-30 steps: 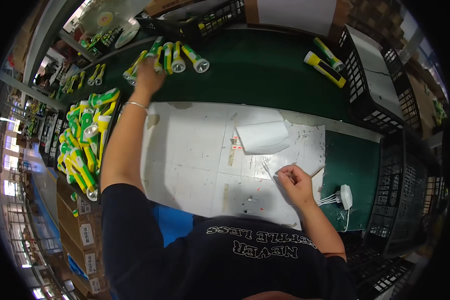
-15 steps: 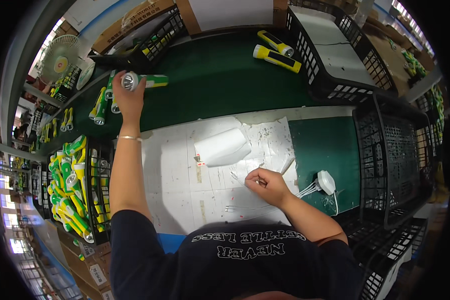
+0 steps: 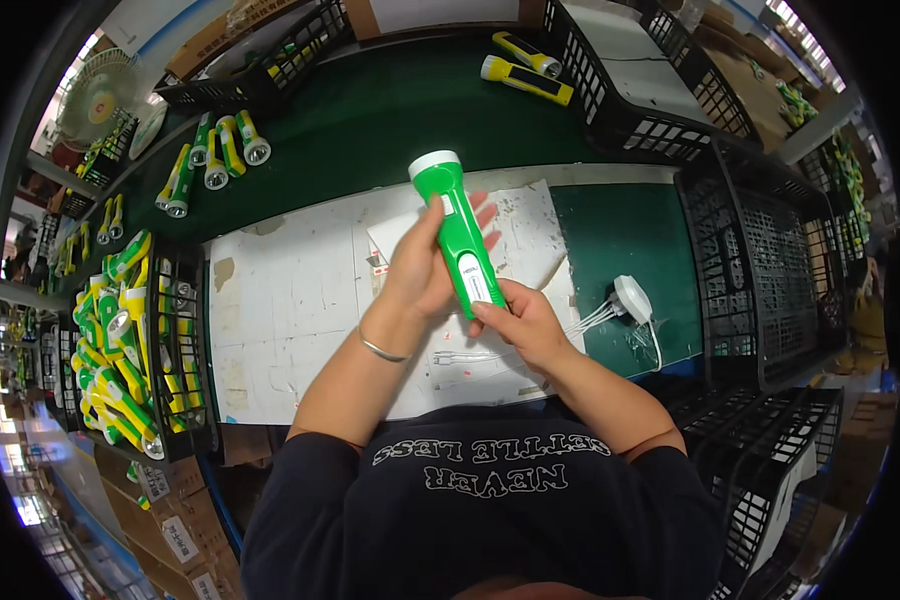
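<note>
A green flashlight (image 3: 457,228) with a white head is held between both hands above the white sheet (image 3: 290,300). My left hand (image 3: 422,262) lies beneath its body, thumb along the side and fingertips showing past the far edge. At the tail end, my right hand (image 3: 526,322) pinches the flashlight between thumb and fingers. The flashlight's head points away from me and its switch side faces up. Just right of my right hand, white cables (image 3: 592,318) run to a round white charger (image 3: 631,298). A white wrap (image 3: 395,235) lies partly hidden behind my left hand.
Several green and yellow flashlights (image 3: 216,165) lie at the far left. A black crate (image 3: 198,425) full of flashlights stands at the left. Two yellow flashlights (image 3: 526,78) rest beside a black crate (image 3: 610,135) at the back right. Another black crate (image 3: 705,290) stands at right.
My left hand has come from the far left to the middle with a flashlight in it. My right hand has closed on the flashlight's tail. The view has shifted slightly.
</note>
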### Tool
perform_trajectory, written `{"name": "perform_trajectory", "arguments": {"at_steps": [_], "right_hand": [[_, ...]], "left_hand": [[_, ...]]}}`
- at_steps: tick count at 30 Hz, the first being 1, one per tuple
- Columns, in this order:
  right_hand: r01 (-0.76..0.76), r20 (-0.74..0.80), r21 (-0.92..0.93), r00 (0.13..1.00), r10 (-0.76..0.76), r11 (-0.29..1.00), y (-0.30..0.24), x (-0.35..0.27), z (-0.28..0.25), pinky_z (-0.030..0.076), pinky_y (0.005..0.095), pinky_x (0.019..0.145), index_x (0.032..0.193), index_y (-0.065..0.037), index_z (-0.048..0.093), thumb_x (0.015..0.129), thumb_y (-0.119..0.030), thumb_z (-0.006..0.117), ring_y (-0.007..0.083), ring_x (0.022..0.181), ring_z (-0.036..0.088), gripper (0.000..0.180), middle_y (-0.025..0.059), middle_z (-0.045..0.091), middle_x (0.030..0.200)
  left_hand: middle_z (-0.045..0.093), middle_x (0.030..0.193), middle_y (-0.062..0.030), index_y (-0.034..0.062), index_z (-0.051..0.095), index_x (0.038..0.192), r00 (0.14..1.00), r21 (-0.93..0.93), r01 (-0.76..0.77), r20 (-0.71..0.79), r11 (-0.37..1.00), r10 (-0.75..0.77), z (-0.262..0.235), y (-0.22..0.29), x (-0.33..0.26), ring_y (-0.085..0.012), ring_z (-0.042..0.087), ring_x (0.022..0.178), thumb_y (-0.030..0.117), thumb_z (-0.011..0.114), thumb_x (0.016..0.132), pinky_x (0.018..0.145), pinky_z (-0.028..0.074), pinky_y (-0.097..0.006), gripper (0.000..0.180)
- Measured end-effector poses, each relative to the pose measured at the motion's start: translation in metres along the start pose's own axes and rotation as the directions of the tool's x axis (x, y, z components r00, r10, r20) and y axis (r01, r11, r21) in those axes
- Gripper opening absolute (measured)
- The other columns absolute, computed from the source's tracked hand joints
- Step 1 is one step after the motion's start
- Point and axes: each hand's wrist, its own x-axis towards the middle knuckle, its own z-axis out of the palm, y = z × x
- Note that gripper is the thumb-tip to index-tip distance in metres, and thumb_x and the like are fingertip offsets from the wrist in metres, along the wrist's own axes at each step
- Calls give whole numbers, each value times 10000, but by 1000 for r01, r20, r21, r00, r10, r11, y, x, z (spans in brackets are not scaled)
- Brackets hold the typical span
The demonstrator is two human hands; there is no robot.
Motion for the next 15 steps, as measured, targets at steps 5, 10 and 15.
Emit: {"name": "perform_trajectory", "arguments": {"at_steps": [5,10,15], "right_hand": [[41,-12,-242,999,-45,969,3,-18,18,445,206,682,1037,23,560,827,-165,656,48,778,533,298,28,596,870],[73,-21,-275,996,-82,959,23,-25,1,437,206,687,1021,6,559,872,-190,590,45,769,529,248,25,597,870],[189,-49,-665,954,-295,722,4,-28,-11,425,287,670,842,-10,516,904,-178,450,191,737,535,191,95,546,761]], "left_hand": [[562,916,-135,-23,465,1115,992,221,106,-86,969,-89,-19,-11,-7,-194,573,742,373,443,925,598,504,-304,440],[545,725,-97,-14,506,1010,980,244,127,-183,961,-83,-14,-13,-25,-172,539,570,402,421,926,479,463,-273,433],[552,798,-113,3,478,1056,987,231,121,-130,965,-93,-25,-15,-27,-177,545,585,368,441,926,492,474,-285,389]]}}
